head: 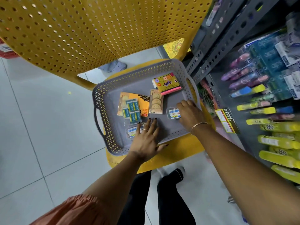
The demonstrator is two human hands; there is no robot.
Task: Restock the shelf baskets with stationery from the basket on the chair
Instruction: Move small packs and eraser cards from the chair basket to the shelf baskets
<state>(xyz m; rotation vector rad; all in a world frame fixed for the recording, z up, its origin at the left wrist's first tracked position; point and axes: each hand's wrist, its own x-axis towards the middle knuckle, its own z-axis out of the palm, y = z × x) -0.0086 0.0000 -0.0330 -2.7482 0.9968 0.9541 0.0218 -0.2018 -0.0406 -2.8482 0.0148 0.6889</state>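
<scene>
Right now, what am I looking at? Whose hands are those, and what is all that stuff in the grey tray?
There is no machine here, just a person. The one picture comes from a camera worn on their head, looking down. The grey basket sits on a yellow chair. Inside lie a sticky-note pack, a pack of erasers, a card of smiley shapes and two small clear boxes. The left hand lies flat over one clear box. The right hand rests on the other clear box. Neither hand has lifted anything. A shelf full of pens stands at the right.
</scene>
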